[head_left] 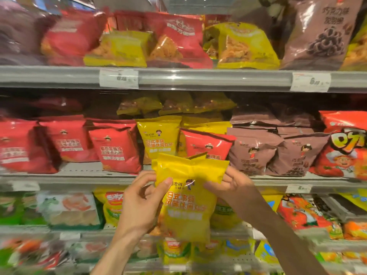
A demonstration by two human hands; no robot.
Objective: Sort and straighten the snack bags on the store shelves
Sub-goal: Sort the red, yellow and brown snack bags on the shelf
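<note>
I hold a yellow snack bag (pixel 187 197) upright in front of the middle shelf (pixel 79 180). My left hand (pixel 139 203) grips its left edge, thumb on the front. Fingers of my right hand (pixel 230 185) curl around its upper right corner. A second yellow bag seems to sit behind it, only its top edge showing. On the shelf just behind stands a matching yellow bag (pixel 158 137), with a red bag (pixel 206 144) leaning to its right among the yellow ones. Red bags (pixel 115 149) fill the shelf's left, brown bags (pixel 252 151) its right.
The top shelf (pixel 198 78) carries mixed red and yellow bags (pixel 246 46) and a tall brown bag (pixel 317 34). An orange bag (pixel 345 145) stands at the far right of the middle shelf. Lower shelves hold green, yellow and orange packs (pixel 71 209). Price tags (pixel 119 78) hang on the rails.
</note>
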